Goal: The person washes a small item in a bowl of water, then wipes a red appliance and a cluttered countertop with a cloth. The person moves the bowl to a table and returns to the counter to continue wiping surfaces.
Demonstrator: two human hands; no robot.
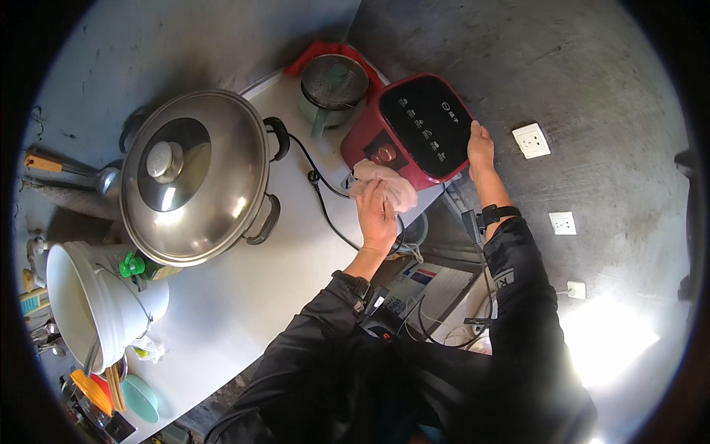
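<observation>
A red air fryer with a glossy black control top stands tilted in view at the worktop's corner, its top bearing icons and writing. My left hand presses a bunched pale pink cloth against the fryer's front, just below its handle. The cloth hides the lower front. On the fryer's right side, my right hand grips the edge, some fingers hidden behind it. A black power cord with a plug lies on the white worktop beside the cloth.
A large lidded steel wok stands left, near a small green pot with a glass lid. A white bucket, a green pump bottle and a teal bowl line the left side. Wall sockets are at right.
</observation>
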